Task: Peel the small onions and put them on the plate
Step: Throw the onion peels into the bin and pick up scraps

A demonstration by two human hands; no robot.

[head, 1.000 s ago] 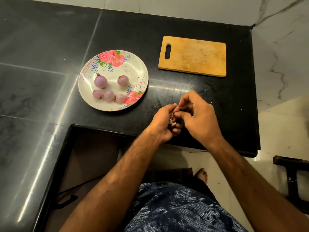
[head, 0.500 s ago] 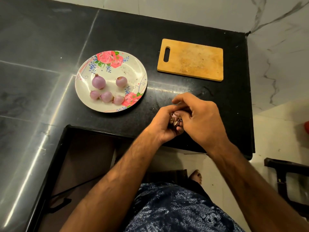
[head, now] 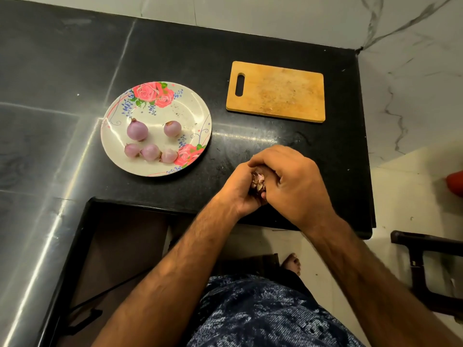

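The left hand (head: pixel 238 189) and the right hand (head: pixel 293 184) are closed together over the near edge of the black stone counter (head: pixel 225 41). Both curl round one small onion (head: pixel 257 180) in loose, papery brown-and-pink skin. The left cups it and the right's fingers cover it, probably picking at the skin, though little of it shows. This one is mid-peel.

Up and left of the hands, well apart, the round white plate with pink roses (head: pixel 190 108) holds five peeled pale-purple onions (head: pixel 137 130). Beyond the hands, slightly right, lies a rectangular wooden cutting board (head: pixel 278 92).

No other unpeeled onion is in view, so I judge five done and one left to finish and set down.
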